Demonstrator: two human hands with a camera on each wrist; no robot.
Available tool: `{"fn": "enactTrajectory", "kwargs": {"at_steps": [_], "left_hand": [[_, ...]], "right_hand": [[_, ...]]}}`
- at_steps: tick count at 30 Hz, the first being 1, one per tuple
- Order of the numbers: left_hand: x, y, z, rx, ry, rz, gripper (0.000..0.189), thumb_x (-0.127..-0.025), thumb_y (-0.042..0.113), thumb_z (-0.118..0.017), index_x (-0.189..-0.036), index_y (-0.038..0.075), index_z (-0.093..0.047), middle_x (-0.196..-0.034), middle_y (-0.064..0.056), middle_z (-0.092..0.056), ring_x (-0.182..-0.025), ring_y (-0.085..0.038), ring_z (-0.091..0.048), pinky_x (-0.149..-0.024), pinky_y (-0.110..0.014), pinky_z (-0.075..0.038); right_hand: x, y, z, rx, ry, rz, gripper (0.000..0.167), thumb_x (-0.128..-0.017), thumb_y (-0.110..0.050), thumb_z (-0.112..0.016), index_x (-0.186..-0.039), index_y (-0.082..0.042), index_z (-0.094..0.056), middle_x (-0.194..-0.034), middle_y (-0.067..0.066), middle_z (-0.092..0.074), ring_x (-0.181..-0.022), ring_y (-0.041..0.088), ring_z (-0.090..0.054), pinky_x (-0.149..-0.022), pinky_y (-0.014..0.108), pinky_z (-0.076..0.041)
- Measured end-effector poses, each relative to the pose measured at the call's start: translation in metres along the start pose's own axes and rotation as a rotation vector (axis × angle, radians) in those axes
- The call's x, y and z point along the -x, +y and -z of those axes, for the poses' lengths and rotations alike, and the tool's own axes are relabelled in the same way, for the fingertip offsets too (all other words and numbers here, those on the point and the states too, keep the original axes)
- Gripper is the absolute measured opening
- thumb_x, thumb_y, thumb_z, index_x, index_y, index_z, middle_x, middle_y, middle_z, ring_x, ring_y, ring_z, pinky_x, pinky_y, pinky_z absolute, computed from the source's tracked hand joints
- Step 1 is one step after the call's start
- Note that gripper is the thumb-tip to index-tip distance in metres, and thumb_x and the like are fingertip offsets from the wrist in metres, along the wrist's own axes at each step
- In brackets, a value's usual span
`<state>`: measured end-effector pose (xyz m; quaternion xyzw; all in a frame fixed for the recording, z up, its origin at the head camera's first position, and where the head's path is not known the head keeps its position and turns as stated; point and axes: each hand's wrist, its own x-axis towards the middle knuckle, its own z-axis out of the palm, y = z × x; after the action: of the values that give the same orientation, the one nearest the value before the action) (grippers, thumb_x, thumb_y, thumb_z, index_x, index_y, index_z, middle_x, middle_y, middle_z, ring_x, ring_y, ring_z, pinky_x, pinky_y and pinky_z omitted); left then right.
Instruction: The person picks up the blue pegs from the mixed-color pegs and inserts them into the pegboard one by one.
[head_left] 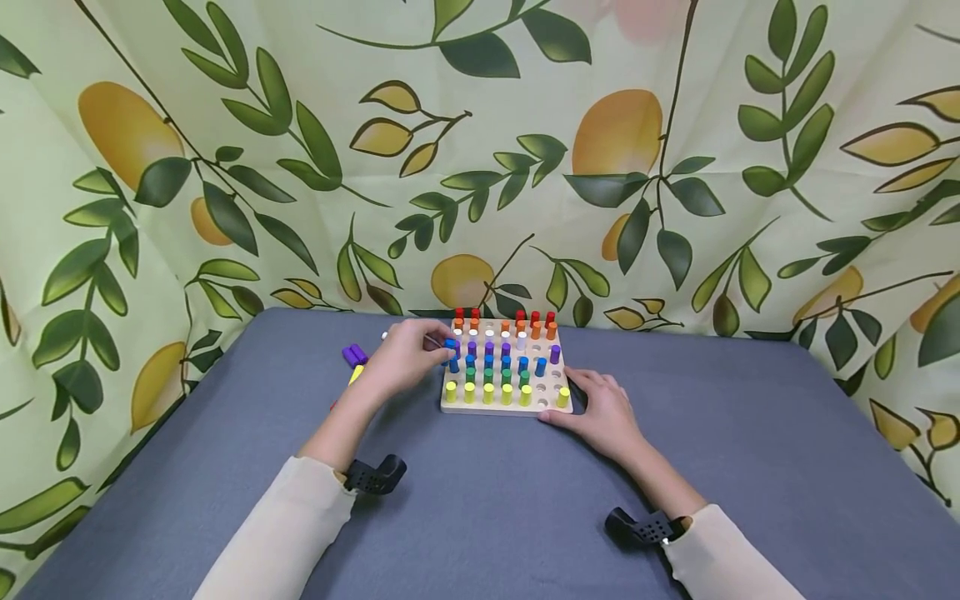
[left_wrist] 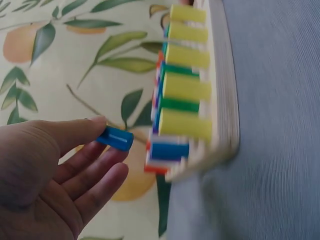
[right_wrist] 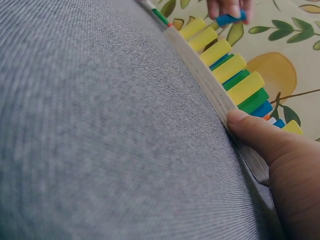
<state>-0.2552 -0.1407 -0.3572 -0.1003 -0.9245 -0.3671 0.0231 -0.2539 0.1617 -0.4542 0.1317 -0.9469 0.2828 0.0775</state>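
Observation:
My left hand [head_left: 403,357] pinches a blue peg [left_wrist: 117,138] between thumb and fingertips, above the left side of a wooden pegboard [head_left: 480,409]. In the left wrist view the peg is tilted and apart from the board, its end toward the rows. My right hand [head_left: 602,414] holds the board's near right corner, the thumb [right_wrist: 245,125] against the front edge and the fingers along the right side. Upright pegs stand in coloured rows: yellow pegs [head_left: 488,393] nearest, then green, blue, purple, white, orange and red. Some holes toward the right have no peg.
Left of the board, partly behind my left forearm, lie loose purple pegs [head_left: 355,356] and a yellow peg [head_left: 356,373]. The board sits on a grey-blue tabletop [head_left: 480,500] near its far edge, before a leaf-and-fruit patterned cloth [head_left: 495,208].

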Motion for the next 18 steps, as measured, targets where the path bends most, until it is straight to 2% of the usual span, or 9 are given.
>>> {"fn": "enactTrajectory", "kwargs": {"at_steps": [6, 13, 18], "left_hand": [[-0.01, 0.018, -0.022, 0.053, -0.008, -0.028, 0.024, -0.095, 0.013, -0.071, -0.118, 0.007, -0.073, -0.108, -0.007, -0.075, -0.097, -0.021, -0.069, -0.086, -0.036, -0.059], [-0.021, 0.039, -0.042, 0.11, 0.009, -0.077, 0.022, -0.092, 0.013, -0.074, -0.113, 0.006, -0.075, -0.104, -0.006, -0.077, -0.093, -0.019, -0.072, -0.086, -0.034, -0.059], [-0.028, 0.05, -0.055, 0.143, -0.016, -0.101, 0.024, -0.091, 0.013, -0.075, -0.113, 0.004, -0.075, -0.101, -0.007, -0.077, -0.092, -0.017, -0.072, -0.087, -0.035, -0.059]], "right_hand": [[0.0, 0.001, 0.0, 0.005, 0.002, 0.007, 0.092, -0.076, -0.06, -0.081, -0.146, -0.007, -0.054, -0.142, 0.017, -0.059, -0.125, 0.035, -0.051, -0.106, 0.059, -0.038], [0.0, 0.0, 0.0, 0.01, 0.009, 0.016, 0.091, -0.075, -0.062, -0.08, -0.145, -0.009, -0.055, -0.141, 0.016, -0.06, -0.123, 0.034, -0.052, -0.104, 0.058, -0.041], [0.0, 0.001, 0.001, 0.015, 0.013, 0.015, 0.09, -0.075, -0.061, -0.08, -0.145, -0.009, -0.056, -0.141, 0.015, -0.061, -0.121, 0.034, -0.053, -0.102, 0.056, -0.042]]}}
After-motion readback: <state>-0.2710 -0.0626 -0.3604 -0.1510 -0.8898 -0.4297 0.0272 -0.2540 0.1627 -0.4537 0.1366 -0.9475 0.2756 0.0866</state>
